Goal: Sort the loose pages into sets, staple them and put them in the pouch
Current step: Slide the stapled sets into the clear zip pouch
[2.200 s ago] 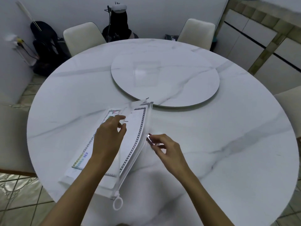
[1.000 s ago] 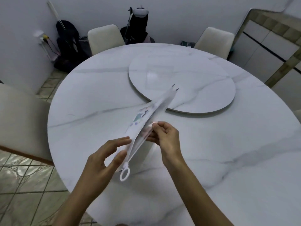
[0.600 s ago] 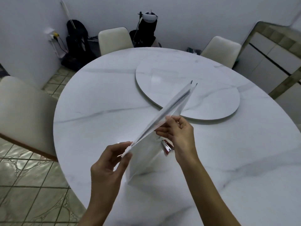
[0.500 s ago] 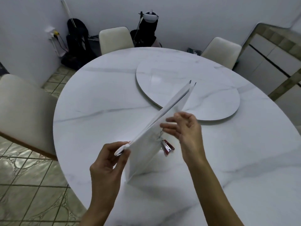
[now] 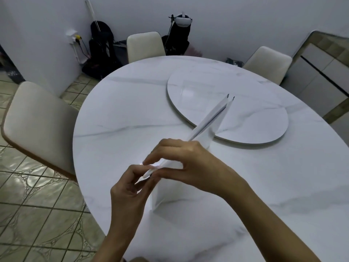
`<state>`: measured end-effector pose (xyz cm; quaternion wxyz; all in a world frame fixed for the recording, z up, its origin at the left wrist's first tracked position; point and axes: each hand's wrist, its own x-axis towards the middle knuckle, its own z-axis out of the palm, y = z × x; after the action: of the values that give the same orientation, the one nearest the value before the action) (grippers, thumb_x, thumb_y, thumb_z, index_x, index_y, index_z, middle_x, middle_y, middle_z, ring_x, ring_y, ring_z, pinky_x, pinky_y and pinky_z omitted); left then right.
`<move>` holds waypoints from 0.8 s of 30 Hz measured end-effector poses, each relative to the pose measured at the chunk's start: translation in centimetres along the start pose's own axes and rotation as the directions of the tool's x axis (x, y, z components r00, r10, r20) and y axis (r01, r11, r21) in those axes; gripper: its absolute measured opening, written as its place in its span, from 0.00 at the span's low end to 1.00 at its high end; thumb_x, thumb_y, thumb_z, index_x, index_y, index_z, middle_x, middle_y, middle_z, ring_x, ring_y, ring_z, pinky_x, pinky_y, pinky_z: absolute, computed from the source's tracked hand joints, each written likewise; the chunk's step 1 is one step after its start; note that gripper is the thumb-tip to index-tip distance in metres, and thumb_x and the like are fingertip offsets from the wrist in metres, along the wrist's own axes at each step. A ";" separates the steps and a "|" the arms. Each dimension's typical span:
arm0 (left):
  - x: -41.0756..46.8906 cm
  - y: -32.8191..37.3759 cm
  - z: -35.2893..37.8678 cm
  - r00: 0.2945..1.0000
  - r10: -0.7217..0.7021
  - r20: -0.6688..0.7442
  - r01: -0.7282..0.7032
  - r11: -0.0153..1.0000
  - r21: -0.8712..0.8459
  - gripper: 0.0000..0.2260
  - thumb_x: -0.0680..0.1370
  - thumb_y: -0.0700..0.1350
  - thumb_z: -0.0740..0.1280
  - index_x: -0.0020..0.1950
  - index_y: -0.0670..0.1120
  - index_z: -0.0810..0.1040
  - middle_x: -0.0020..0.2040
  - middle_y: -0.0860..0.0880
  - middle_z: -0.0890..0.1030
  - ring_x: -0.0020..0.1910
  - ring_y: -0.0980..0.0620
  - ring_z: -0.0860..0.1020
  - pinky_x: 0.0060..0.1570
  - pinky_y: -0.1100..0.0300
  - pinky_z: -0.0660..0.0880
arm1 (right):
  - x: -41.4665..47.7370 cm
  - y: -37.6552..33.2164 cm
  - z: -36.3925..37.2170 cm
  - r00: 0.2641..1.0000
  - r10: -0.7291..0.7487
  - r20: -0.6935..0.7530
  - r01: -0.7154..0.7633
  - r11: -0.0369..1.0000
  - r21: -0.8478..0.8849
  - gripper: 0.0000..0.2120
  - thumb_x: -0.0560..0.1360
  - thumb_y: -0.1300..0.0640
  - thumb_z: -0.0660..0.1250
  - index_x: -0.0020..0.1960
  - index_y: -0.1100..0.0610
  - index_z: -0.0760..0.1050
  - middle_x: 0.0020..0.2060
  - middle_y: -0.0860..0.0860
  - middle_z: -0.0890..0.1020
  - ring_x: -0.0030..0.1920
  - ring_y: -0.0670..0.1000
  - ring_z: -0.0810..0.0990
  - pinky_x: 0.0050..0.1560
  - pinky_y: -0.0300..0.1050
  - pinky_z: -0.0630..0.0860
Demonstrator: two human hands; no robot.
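Observation:
A clear zip pouch with white pages inside stands on edge on the round marble table, its top edge running from my hands toward the turntable. My left hand pinches the near corner of the pouch's top edge. My right hand reaches across from the right, and its fingers close on the same near end of the top edge, right against my left fingertips. The far end of the pouch gapes a little. The stapler is hidden behind my right hand.
A round marble turntable lies in the middle of the table. Cream chairs stand at the left, the far side and the far right. Black bags lean on the wall. A cabinet is on the right.
The pouch was lifted off the table and stood on edge. My right hand slid from the middle of its top edge down to the near end, meeting my left hand.

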<state>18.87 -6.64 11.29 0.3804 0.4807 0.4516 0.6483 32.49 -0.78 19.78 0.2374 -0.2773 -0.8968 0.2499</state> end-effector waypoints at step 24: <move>0.6 -0.3 -1.4 0.967 0.178 -0.182 -0.169 0.984 0.064 0.03 0.70 0.51 0.70 0.41 0.61 0.79 0.39 0.58 0.81 0.41 0.61 0.79 0.43 0.73 0.74 | 1.7 3.8 -1.8 0.974 -0.214 -0.075 0.166 0.898 -0.407 0.11 0.74 0.58 0.61 0.45 0.62 0.80 0.40 0.54 0.82 0.41 0.52 0.79 0.47 0.42 0.70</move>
<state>17.41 -6.25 11.02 0.2664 0.4645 0.4571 0.7102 33.72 3.56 19.40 0.2519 -0.2451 -0.9360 0.0210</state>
